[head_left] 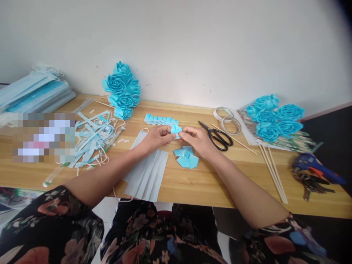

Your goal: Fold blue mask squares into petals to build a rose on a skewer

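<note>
Between my two hands, at the middle of the table, is a small folded blue petal point(176, 129). My left hand point(159, 138) pinches its left side, and my right hand point(195, 139) pinches its right side. Just below lie several loose blue petals point(188, 157), overlapping in a small pile. Behind my hands a row of folded blue petals point(161, 120) lies lined up. A pale blue face mask point(148, 170) rests flat under my left forearm, which hides part of it. Black-handled scissors point(220, 137) lie to the right of my right hand.
Blue flowers point(122, 90) stand at the back left, and more blue flowers point(275, 117) lie at the right. Cut strips point(93, 139) and stacked masks point(35, 91) fill the left. Tape rolls point(231, 125), wooden sticks point(272, 174), a blue glue gun point(316, 167) and keys point(310, 183) lie rightward.
</note>
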A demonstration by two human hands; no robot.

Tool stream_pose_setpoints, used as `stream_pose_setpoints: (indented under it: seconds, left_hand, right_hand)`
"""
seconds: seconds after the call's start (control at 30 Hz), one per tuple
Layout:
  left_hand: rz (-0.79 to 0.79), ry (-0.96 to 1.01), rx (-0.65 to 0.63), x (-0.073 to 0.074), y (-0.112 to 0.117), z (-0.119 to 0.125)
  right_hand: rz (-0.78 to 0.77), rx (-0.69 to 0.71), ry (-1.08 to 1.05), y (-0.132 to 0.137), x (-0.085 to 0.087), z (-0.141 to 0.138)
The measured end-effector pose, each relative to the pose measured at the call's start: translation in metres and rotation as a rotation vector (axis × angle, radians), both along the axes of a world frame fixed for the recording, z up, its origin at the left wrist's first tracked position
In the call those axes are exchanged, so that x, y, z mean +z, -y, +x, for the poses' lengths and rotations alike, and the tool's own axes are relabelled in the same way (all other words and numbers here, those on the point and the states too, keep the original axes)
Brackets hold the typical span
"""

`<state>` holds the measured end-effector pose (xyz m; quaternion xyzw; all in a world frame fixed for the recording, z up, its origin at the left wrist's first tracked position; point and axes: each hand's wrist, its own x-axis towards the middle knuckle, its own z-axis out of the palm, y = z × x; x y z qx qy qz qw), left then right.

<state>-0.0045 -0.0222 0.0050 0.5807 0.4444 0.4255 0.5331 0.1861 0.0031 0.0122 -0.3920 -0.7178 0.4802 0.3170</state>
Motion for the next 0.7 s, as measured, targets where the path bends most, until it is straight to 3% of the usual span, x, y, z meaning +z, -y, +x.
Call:
stream_pose_setpoints:
  seconds: [0.53,0.7]
  left_hand:
    - [0.054,0.010,0.036,0.0022,0.0012,0.0022]
    - [0.040,0.061,0.056,0.0028,0.0011,0.0013]
  right_hand:
    - [0.023,-0.033,0.013,0.0009,0.0000,-0.0022]
    - [-0.069,-0.009,-0.063,0.0003,-0.0036,-0.0025]
